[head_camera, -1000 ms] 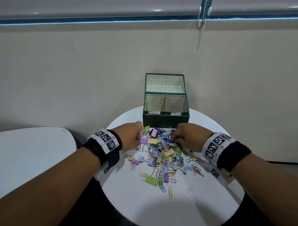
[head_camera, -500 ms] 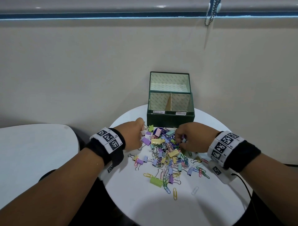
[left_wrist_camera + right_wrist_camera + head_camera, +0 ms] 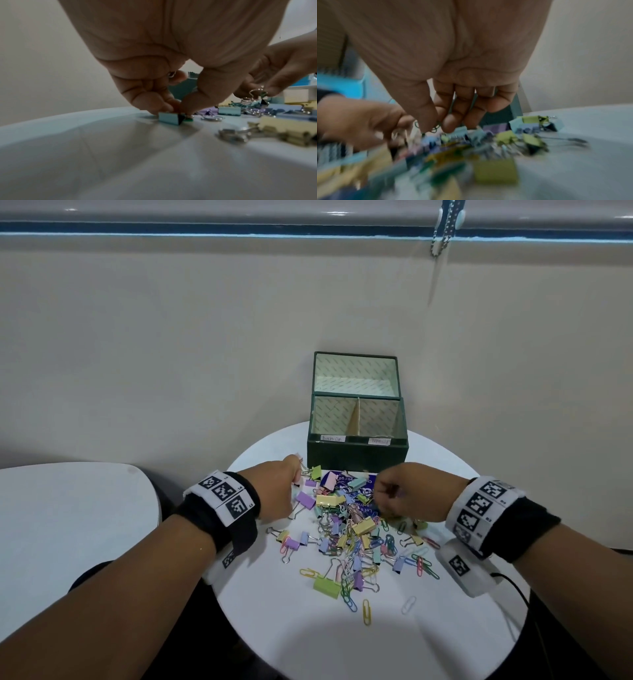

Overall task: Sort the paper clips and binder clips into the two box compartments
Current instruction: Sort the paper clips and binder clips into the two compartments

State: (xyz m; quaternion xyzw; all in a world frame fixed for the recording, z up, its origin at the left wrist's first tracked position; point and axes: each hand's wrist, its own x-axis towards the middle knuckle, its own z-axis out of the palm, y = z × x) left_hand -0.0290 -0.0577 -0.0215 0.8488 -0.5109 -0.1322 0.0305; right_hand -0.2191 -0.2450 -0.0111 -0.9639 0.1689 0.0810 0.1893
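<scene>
A dark green box [image 3: 356, 457] with its lid raised stands at the table's far side, and a cardboard divider [image 3: 354, 421] splits it into two labelled compartments. A heap of pastel binder clips and coloured paper clips [image 3: 356, 529] lies in front of it. At the heap's far left, my left hand [image 3: 297, 479] [image 3: 178, 108] pinches a light blue binder clip [image 3: 169, 119] that stands on the table. Its curled fingers also hide a metal loop. My right hand [image 3: 380, 498] [image 3: 435, 125] hovers over the heap's far right, thumb and forefinger pinching a thin green paper clip [image 3: 435, 127].
The clips lie on a round white table [image 3: 308, 645] by a beige wall. A second white table [image 3: 68, 508] stands to the left. A blue printed card [image 3: 342, 485] lies under the heap. A black cable [image 3: 513, 589] hangs at the right edge.
Both hands stay at the far edge of the heap. The right hand has shifted slightly and its wrist view is blurred by motion. The head view has swayed a little.
</scene>
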